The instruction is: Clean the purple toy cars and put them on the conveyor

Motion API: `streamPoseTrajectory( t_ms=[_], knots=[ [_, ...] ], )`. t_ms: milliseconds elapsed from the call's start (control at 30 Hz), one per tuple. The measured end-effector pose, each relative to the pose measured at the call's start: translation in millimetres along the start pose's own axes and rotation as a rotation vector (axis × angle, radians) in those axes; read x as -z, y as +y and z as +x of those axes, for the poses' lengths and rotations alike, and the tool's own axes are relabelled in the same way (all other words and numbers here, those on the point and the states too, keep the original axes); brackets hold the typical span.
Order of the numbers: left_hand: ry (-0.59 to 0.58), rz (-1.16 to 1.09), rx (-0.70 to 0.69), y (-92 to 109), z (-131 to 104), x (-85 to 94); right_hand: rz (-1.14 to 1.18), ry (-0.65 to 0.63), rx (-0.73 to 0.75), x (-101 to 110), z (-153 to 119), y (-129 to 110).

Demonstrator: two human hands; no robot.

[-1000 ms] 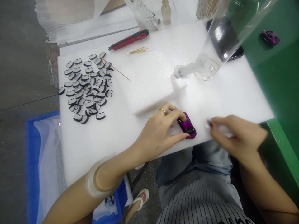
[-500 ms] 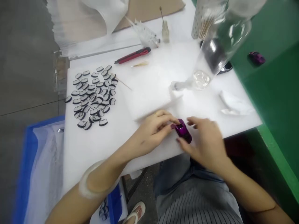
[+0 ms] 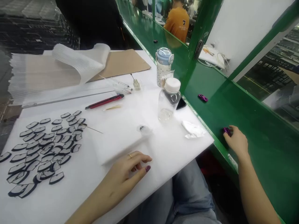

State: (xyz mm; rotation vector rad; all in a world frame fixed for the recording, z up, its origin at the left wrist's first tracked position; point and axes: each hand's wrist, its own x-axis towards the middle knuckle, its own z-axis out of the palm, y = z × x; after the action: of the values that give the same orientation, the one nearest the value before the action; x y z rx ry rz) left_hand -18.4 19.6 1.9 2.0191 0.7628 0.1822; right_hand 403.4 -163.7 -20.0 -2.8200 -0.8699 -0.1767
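My right hand [image 3: 238, 141] is over the green belt at the right, its fingers around a small purple toy car [image 3: 227, 131]. Part of that car is hidden behind the fingers. A second purple toy car [image 3: 202, 98] sits farther up the belt. My left hand [image 3: 130, 172] rests on the white tabletop with nothing in it, thumb and fingers apart. Just beyond it lies a white foam block [image 3: 121, 141], on which stands a small clear cap-like piece [image 3: 144, 130]. Many dark-edged, curved clear pieces [image 3: 46, 149] are spread over the table's left side.
A clear bottle [image 3: 169, 102], a dotted tumbler [image 3: 163, 67], cotton swabs and a phone [image 3: 181, 103] stand or lie by the belt's edge. A red cutter [image 3: 105, 101], toothpicks [image 3: 112, 107] and crumpled tissue [image 3: 193, 129] are on the table. A person in orange [image 3: 177, 23] sits far off.
My right hand has carried the purple toy car from the table's front edge rightward onto the green belt. My left hand has let go of it. The view has tilted up and right.
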Motion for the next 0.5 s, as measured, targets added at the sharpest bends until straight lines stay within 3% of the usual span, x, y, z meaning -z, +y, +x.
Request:
streamPoseTrajectory(
  t_ms=[100,333,400,500],
  knots=[
    [-0.003,0.051,-0.051,-1.9,1.2,-2.4,0.063,0.059,0.041,-8.8,31.9,-8.6],
    [-0.055,0.199,-0.158,-2.2,1.0,-7.4,0.339,0.116,0.307,-29.2,131.4,-92.5],
    [-0.068,0.206,-0.158,-3.1,1.3,-7.7,0.398,0.133,0.340,-28.7,142.2,-105.6],
    [-0.079,0.215,-0.154,-3.4,1.0,-7.0,0.442,0.132,0.338,-25.7,137.7,-112.7]
  ],
)
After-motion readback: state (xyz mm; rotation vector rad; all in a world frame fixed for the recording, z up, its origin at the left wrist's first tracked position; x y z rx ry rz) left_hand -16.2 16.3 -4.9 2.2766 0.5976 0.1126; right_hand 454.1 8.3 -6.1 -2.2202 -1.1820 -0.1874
